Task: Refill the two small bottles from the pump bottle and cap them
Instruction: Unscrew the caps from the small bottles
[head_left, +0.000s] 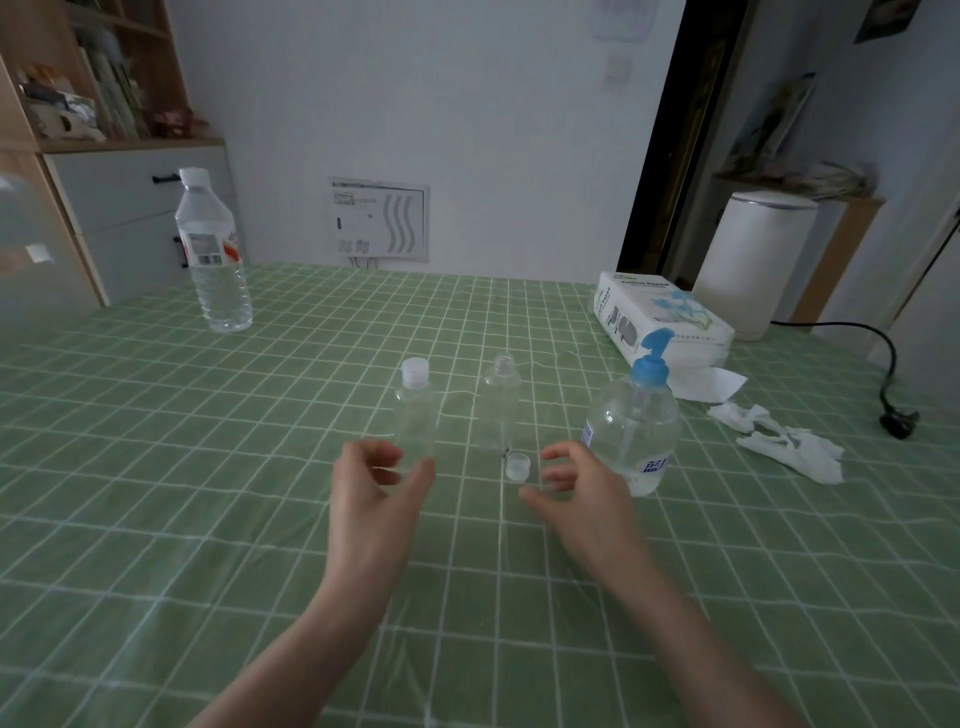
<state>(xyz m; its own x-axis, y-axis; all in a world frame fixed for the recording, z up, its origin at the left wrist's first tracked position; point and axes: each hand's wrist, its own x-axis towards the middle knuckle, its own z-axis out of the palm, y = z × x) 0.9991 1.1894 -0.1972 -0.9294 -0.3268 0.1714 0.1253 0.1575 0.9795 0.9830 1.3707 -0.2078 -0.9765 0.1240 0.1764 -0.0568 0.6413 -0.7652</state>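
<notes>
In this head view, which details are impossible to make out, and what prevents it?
1. Liquid level in the capped small clear plastic bottle and the uncapped small clear plastic bottle: transparent, dim head view.
2. Capped bottle's base: behind the left hand; whether it grips is unclear.
3. Label print on the clear pump bottle with blue top: too small.
4. Blurred transparent object: cut off by the left edge.

The green checked tablecloth (208, 467) seems to be matt cloth. The capped small bottle (415, 410), the open small bottle (500, 410) and the pump bottle (634, 431) are clear glossy plastic; the crumpled tissue (789, 447) is soft matt paper
</notes>
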